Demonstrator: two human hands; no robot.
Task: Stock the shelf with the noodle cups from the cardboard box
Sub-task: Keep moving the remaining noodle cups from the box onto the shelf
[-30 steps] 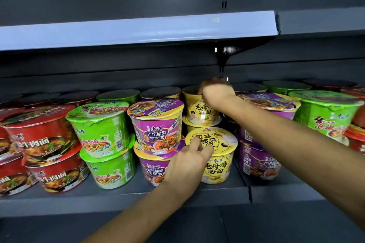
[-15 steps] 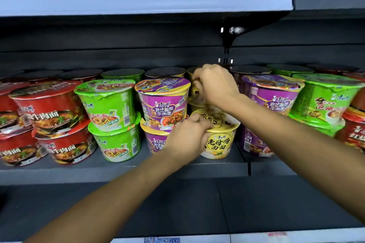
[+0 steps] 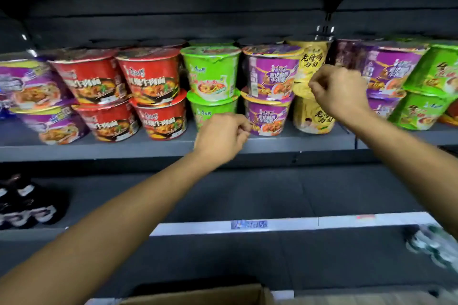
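Note:
Noodle cups stand two high along the dark shelf (image 3: 124, 151): purple, red (image 3: 148, 77), green (image 3: 210, 74), purple (image 3: 270, 72), then yellow. The upper yellow cup (image 3: 309, 59) sits on the lower yellow cup (image 3: 312, 116). My right hand (image 3: 339, 91) hovers just in front of the yellow stack, fingers curled, holding nothing. My left hand (image 3: 223, 136) hangs in front of the lower green and purple cups at the shelf's front edge, fingers curled in, also holding nothing. The rim of the cardboard box (image 3: 198, 294) shows at the bottom edge; its inside is hidden.
More purple (image 3: 391, 69) and green cups (image 3: 433, 77) fill the shelf to the right. Below is a lower shelf with a white price strip (image 3: 247, 224), dark packs (image 3: 24, 205) at its left and pale packs (image 3: 433, 247) at the right.
Both hands have let go of the yellow cups and drawn back from the shelf. The view has pulled back and tipped down, so the lower shelf and the box rim now show.

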